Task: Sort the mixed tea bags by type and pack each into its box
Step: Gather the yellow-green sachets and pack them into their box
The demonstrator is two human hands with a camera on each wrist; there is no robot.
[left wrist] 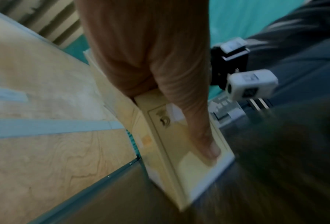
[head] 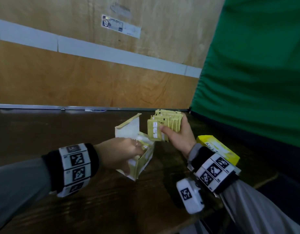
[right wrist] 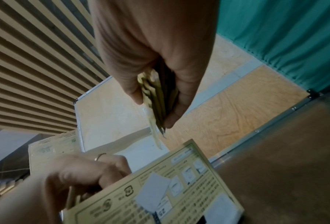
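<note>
A pale yellow-green tea box (head: 144,162) stands open on the dark table, its lid (head: 129,126) tipped up at the back. My left hand (head: 125,153) grips the box's near wall, fingers curled over the rim into the box and thumb along the outer side (left wrist: 202,128). Some bags or white paper show inside, partly hidden by the hand. Just right of and above the box, my right hand (head: 178,135) pinches a thick stack of olive-yellow tea bags (head: 162,125). In the right wrist view the stack (right wrist: 157,98) hangs over the open box (right wrist: 179,181).
A bright yellow tea box (head: 220,149) lies on the table beneath my right wrist. A green curtain (head: 255,73) closes the right side, and a plywood wall (head: 95,78) stands behind the table's far edge. Dark table top (head: 53,130) stretches to the left.
</note>
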